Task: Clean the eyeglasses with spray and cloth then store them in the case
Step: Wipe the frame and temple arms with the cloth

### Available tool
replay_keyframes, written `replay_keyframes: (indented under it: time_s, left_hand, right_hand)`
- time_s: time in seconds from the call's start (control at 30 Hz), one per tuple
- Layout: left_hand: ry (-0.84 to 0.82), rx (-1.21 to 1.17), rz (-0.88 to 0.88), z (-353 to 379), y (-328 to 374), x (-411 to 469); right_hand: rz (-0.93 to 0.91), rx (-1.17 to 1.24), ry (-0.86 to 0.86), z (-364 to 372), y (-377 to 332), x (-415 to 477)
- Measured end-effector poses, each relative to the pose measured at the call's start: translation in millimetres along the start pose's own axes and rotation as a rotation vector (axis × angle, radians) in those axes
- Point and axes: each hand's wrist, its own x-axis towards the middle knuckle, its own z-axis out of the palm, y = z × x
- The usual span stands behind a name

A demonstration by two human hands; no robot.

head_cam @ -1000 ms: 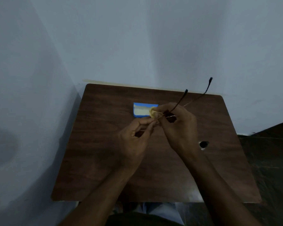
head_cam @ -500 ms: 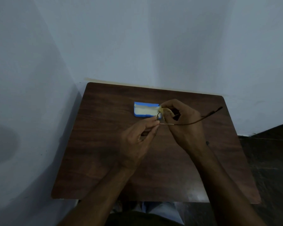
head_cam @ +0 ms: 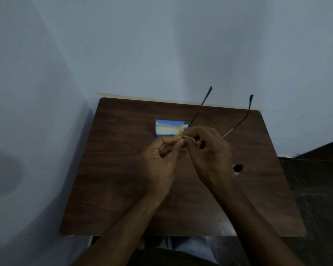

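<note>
I see the glasses (head_cam: 200,105) held just in front of the case (head_cam: 169,128), above the worktop (head_cam: 123,179). Fingers hide the lenses, and only the two temples rise clear. The right hand (head_cam: 210,150) curls round the frame. The left hand (head_cam: 160,162) pinches a yellowish cloth (head_cam: 181,132) against it. The dim light blurs what is inside the case. A hole (head_cam: 238,167) lies well right of the case.

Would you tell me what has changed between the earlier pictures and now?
The eyeglasses turned: their temple arms, swung flat rightward half a second ago, now point up and away again. The left hand and right hand kept gripping them with the yellow cloth. The blue case stayed put.
</note>
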Motion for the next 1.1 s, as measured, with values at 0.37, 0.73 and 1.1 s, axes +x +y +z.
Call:
replay_keyframes:
  time_s: [0.37,0.73,1.1]
  left_hand:
    - [0.003,-0.085,-0.114,12,2,-3]
    - [0.039,-0.003,-0.033,10,-1,-7]
    - [0.003,0.102,0.04,8,0,-15]
  right_hand:
    - [-0.107,-0.292,0.02,-11,11,-18]
    - [-0.075,-0.281,-0.059,-17,13,-15]
    - [-0.095,-0.336,-0.089,-20,7,-11]
